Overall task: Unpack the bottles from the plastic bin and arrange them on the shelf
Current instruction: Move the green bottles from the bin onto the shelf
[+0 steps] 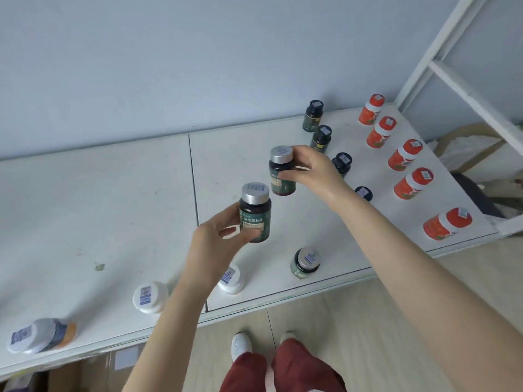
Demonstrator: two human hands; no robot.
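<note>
Head view: left hand [223, 236] grips near silver-capped bottle [254, 213] round its lower body, thumb across the label, held up over the white shelf [113, 207]. Right hand [311, 171] pinches far silver-capped bottle [281, 171] just below the cap, thumb in front, fingers behind. Cannot tell if its base touches the shelf board. Third silver-capped bottle [305, 263] stands upright near the front edge, free of both hands. Row of black-capped bottles [312, 116] runs back to front beside the right hand: third one partly covered by the hand, fourth shows only its cap past the wrist. Row of orange bottles [404, 155] further right, all five unobstructed. Two white-capped bottles [148, 297] at the front edge, the right one partly hidden by the left forearm. Blurred bottle at far left [39, 335], label unreadable.
</note>
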